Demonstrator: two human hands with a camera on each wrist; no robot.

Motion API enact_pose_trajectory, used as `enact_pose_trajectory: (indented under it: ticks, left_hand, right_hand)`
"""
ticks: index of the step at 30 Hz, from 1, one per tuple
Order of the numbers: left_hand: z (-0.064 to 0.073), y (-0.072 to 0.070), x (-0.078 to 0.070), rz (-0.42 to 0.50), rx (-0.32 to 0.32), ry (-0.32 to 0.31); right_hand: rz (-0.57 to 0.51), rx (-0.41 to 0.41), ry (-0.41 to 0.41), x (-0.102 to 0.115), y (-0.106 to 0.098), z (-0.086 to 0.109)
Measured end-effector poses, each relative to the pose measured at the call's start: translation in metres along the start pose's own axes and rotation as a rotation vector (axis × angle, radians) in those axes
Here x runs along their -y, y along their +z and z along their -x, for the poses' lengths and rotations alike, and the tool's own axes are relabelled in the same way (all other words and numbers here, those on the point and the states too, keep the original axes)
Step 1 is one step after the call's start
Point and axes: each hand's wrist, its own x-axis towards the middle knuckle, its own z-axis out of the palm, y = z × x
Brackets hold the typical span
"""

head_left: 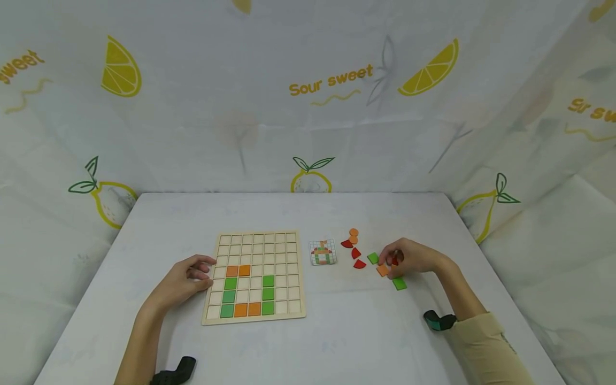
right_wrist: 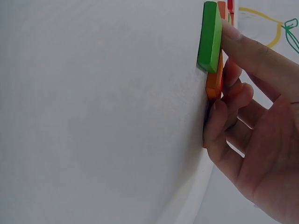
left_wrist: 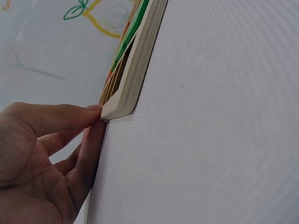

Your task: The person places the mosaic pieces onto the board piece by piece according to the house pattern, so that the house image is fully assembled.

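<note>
1. Left hand: thumb and index finger apart, touching the board at its left edge — a push could skew it.
2. Card: just right of the board.
3. Right hand: fingers curled at an orange tile, grip cannot be told — crowding could knock the green tile.

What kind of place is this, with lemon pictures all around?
Probably a small play or filming corner: white cloth printed with yellow lemons hangs behind a white table holding a square pale wooden grid board and flat green, orange and red pieces.
</note>
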Motion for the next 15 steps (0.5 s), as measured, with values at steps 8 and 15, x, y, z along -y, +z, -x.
enact_pose_trajectory:
  ticks: [8,15]
  left_hand:
    - [0.0005,-0.0001,-0.0007,0.002,-0.002,-0.002]
    - [0.0016,-0.0001,-0.0012,-0.004,-0.005,0.012]
  right_hand:
    - [0.007,-0.011,0.011,-0.0013,0.0001,0.0003]
    - [0.006,-0.022,-0.010,-0.0052,0.0003,0.0000]
